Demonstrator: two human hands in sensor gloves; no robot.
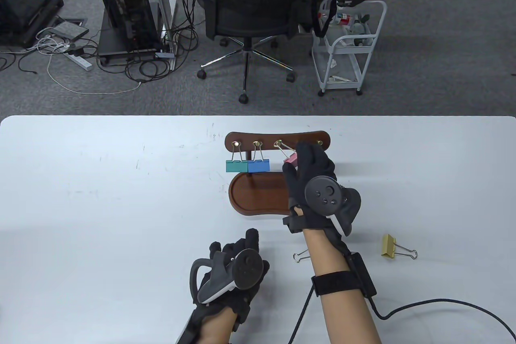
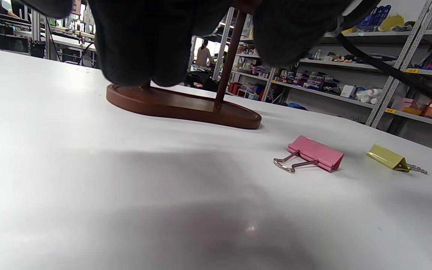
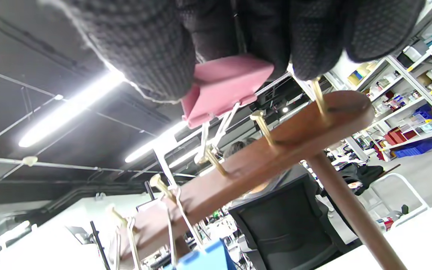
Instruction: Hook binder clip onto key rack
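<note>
Pink clip [image 1: 291, 159] mostly glove-hidden, seemingly

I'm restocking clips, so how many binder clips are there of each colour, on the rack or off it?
Teal clip: 1
Blue clip: 1
Pink clips: 2, held clip and table clip
Yellow clip: 1
Total: 5
</note>
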